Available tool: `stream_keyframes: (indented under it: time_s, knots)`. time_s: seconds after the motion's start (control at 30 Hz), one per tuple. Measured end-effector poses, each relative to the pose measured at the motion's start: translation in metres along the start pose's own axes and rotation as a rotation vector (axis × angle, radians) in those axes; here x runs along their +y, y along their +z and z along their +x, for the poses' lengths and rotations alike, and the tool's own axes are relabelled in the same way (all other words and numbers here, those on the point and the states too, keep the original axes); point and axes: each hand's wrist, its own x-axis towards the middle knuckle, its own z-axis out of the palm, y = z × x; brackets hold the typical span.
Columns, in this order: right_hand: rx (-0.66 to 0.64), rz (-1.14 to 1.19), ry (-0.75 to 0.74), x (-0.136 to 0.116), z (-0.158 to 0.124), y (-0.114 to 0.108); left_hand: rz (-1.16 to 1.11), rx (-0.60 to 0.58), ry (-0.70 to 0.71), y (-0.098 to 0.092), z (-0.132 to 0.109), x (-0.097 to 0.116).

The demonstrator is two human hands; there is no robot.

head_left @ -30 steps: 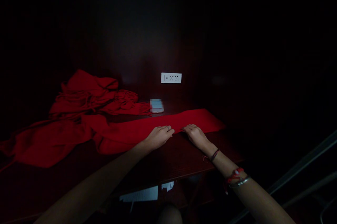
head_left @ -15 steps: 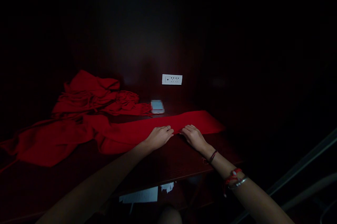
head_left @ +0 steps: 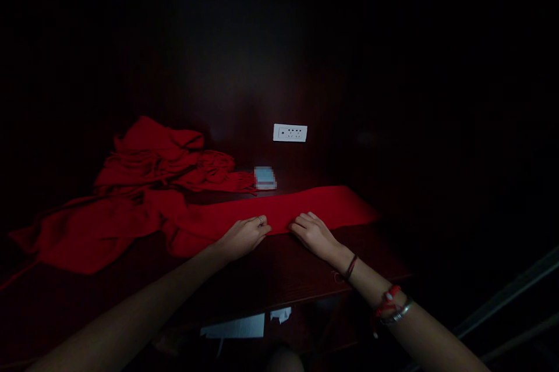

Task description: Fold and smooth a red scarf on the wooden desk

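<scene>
A long red scarf (head_left: pixel 305 203) lies across the dark table, its right part flat and folded into a strip, its left part loose and rumpled. My left hand (head_left: pixel 246 236), with a ring on one finger, is closed on the scarf's near edge. A short way to its right, my right hand (head_left: pixel 315 235) has its fingers curled together on the same edge. Bracelets circle my right wrist and forearm. Behind the scarf's left part is a heap of red fringed cloth (head_left: pixel 157 156).
A small pale-blue item (head_left: pixel 264 177), blurred out, lies behind the scarf. A white socket panel (head_left: pixel 290 133) is on the dark wall. Below the table's front edge are a white paper (head_left: pixel 236 326) and a torn scrap (head_left: pixel 280 314). Pale bars (head_left: pixel 510 290) cross the lower right.
My left hand has slid left along the scarf's near edge, so the gap between my hands is wider. My right hand has shifted slightly left. The view has turned a little.
</scene>
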Motion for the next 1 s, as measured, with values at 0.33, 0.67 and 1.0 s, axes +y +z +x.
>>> stream_keyframes:
  time_s: [0.33, 0.67, 1.0]
  knots:
    - [-0.024, 0.079, 0.124, 0.004, 0.001, 0.010, 0.057, 0.036, -0.017, -0.006, -0.013, -0.014]
    - [-0.020, 0.046, -0.024, -0.026, 0.041, 0.009, -0.226, 0.115, -0.116, -0.008, -0.017, -0.026]
    - [0.018, 0.092, 0.021, -0.020, 0.042, 0.022, -0.311, 0.045, -0.049, -0.013, -0.020, -0.037]
